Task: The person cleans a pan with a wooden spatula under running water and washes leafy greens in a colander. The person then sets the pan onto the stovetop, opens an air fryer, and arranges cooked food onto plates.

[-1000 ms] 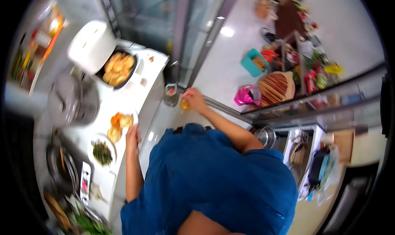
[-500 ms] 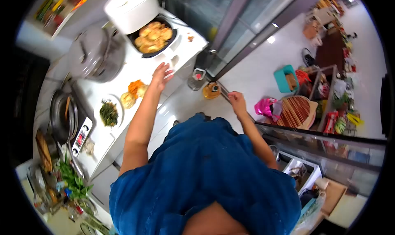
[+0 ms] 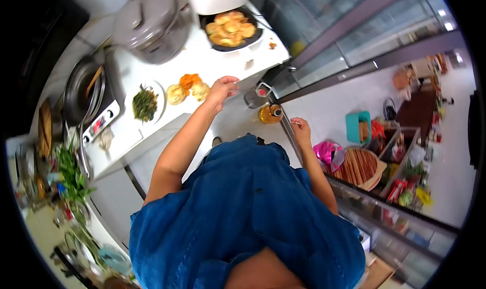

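My left hand [image 3: 223, 92] is held out by the front edge of the white counter [image 3: 174, 65], its fingers apart and nothing in them. Closest to it are small round flatbreads [image 3: 176, 94] with an orange heap [image 3: 189, 81] between them. Beyond, an air fryer's pulled-out basket [image 3: 248, 42] holds browned slices [image 3: 230, 28]. My right hand [image 3: 301, 131] hangs over the floor near the door track, fingers curled together; a small pale spot shows at the fingertips, too small to name. Left of the flatbreads lies a plate [image 3: 161, 102] of cooked greens [image 3: 145, 104].
A grey pressure cooker [image 3: 150, 27] and a dark frying pan [image 3: 84, 89] stand along the counter. On the floor are an oil bottle [image 3: 271, 113] and a clear jug [image 3: 254, 97]. Past the glass door [image 3: 324, 56] sit a teal bin [image 3: 357, 127] and a pink bag [image 3: 329, 153].
My view has swung, so the counter items appear farther right and higher. My left hand appears farther right, past the flatbreads. My right hand keeps nearly the same pose.
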Motion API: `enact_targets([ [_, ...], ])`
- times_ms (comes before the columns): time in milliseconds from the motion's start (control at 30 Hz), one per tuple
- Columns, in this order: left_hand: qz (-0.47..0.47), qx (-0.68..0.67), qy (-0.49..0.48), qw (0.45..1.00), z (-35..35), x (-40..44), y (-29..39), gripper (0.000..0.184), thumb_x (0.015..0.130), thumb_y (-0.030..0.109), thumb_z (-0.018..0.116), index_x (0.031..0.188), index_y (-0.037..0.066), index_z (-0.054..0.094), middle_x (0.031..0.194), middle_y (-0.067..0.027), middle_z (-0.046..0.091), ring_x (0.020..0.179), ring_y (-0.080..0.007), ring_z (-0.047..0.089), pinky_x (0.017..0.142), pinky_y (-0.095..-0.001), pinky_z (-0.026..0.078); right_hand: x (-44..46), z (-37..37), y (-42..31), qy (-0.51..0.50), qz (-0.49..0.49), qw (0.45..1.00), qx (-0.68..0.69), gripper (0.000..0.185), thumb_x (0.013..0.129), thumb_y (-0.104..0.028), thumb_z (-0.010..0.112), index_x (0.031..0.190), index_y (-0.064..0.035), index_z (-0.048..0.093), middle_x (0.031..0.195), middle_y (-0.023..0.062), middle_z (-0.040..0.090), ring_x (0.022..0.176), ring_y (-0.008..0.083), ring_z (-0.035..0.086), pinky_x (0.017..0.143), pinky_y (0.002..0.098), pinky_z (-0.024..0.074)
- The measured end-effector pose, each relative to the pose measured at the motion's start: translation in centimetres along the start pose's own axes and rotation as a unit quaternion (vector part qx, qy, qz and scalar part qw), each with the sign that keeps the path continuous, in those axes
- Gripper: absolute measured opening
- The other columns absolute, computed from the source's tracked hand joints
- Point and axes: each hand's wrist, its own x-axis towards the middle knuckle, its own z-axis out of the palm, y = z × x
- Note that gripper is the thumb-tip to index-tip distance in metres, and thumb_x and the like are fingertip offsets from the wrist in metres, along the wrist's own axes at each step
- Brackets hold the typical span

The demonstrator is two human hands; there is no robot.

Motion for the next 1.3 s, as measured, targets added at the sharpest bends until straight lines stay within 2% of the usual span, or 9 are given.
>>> enact_targets([
  [133,0.014,-0.023,-0.009,1.000,-5.0,-5.5,0.0,0.009,0.082,0.002,0.054,0.083,0.009,0.059,0.101,-0.0047,0.064,0.087,-0.0141,0.060,0.079,-0.0276,0.048,1.9,4.5,-4.4,-0.080,-0.039,0.996,-0.032,0.018,0.084,-0.015,0.063,0.096,-0.0020,0.067,0.093,0.0086,0.059,0.081,0.0166,0.055,0.075,0.0289,0.0448],
  [267,-0.017,-0.061,0.043,0.997,-10.4,-11.6,0.3,0.010,0.084,0.002,0.053,0.081,0.010,0.058,0.102,-0.0059,0.065,0.086,-0.0144,0.061,0.079,-0.0279,0.049,4.2,10.8,-6.8,-0.156,-0.083,0.984,-0.034,0.030,0.085,-0.017,0.061,0.111,-0.0009,0.060,0.106,0.0123,0.059,0.090,0.0197,0.057,0.080,0.0311,0.0460],
  [433,-0.047,-0.100,0.105,0.988,-17.4,-15.6,-3.2,0.011,0.088,0.015,0.057,0.098,0.010,0.059,0.103,-0.0062,0.065,0.088,-0.0145,0.062,0.078,-0.0302,0.050,6.9,18.3,-10.7,-0.129,-0.018,0.991,0.039,0.062,0.084,-0.018,0.063,0.137,-0.0005,0.037,0.117,0.0149,0.056,0.093,0.0205,0.057,0.081,0.0308,0.0463],
  [467,-0.062,-0.111,0.109,0.986,-18.3,-15.9,-4.0,0.015,0.089,0.017,0.056,0.102,0.009,0.059,0.104,-0.0067,0.065,0.088,-0.0148,0.062,0.079,-0.0304,0.050,7.5,18.8,-12.5,-0.132,0.030,0.987,0.088,0.079,0.082,-0.015,0.064,0.146,-0.0009,0.020,0.117,0.0151,0.055,0.090,0.0190,0.057,0.077,0.0292,0.0470],
  [600,-0.102,-0.144,0.118,0.977,-19.8,-16.6,-5.6,0.029,0.092,0.024,0.056,0.115,0.007,0.056,0.106,-0.0077,0.064,0.088,-0.0160,0.062,0.079,-0.0301,0.051,11.3,20.9,-15.0,-0.088,0.139,0.962,0.217,0.089,0.082,-0.010,0.062,0.148,-0.0031,0.003,0.105,0.0120,0.058,0.078,0.0156,0.058,0.067,0.0275,0.0480],
  [767,-0.102,-0.172,0.119,0.973,-20.4,-15.1,-6.9,0.036,0.094,0.026,0.054,0.123,0.005,0.052,0.110,-0.0092,0.063,0.094,-0.0176,0.062,0.081,-0.0309,0.052,14.8,21.7,-14.6,-0.079,0.131,0.972,0.179,0.058,0.085,-0.009,0.062,0.132,-0.0027,0.030,0.096,0.0110,0.060,0.074,0.0176,0.063,0.062,0.0280,0.0506],
  [900,-0.099,-0.192,0.125,0.968,-20.1,-13.8,-6.9,0.038,0.094,0.025,0.054,0.127,0.006,0.051,0.113,-0.0095,0.062,0.096,-0.0183,0.062,0.082,-0.0316,0.052,16.2,21.4,-14.2,-0.045,0.115,0.982,0.143,0.053,0.090,-0.016,0.060,0.127,0.0067,0.030,0.082,0.0130,0.062,0.066,0.0184,0.064,0.056,0.0263,0.0507],
  [1267,-0.130,-0.216,0.173,0.952,-17.2,-9.6,-5.8,0.036,0.093,0.017,0.054,0.126,0.006,0.046,0.105,-0.0091,0.063,0.094,-0.0205,0.065,0.080,-0.0327,0.054,22.1,20.6,-16.3,-0.061,-0.026,0.995,0.068,0.032,0.090,-0.020,0.062,0.105,0.0037,0.045,0.072,0.0113,0.062,0.056,0.0153,0.060,0.051,0.0258,0.0490],
  [1300,-0.131,-0.221,0.173,0.951,-16.9,-9.2,-5.9,0.036,0.093,0.016,0.054,0.126,0.006,0.045,0.105,-0.0092,0.063,0.094,-0.0207,0.065,0.079,-0.0328,0.054,22.9,20.7,-16.1,-0.059,-0.026,0.996,0.059,0.041,0.090,-0.021,0.062,0.114,0.0051,0.041,0.072,0.0103,0.062,0.056,0.0149,0.060,0.051,0.0259,0.0484],
])
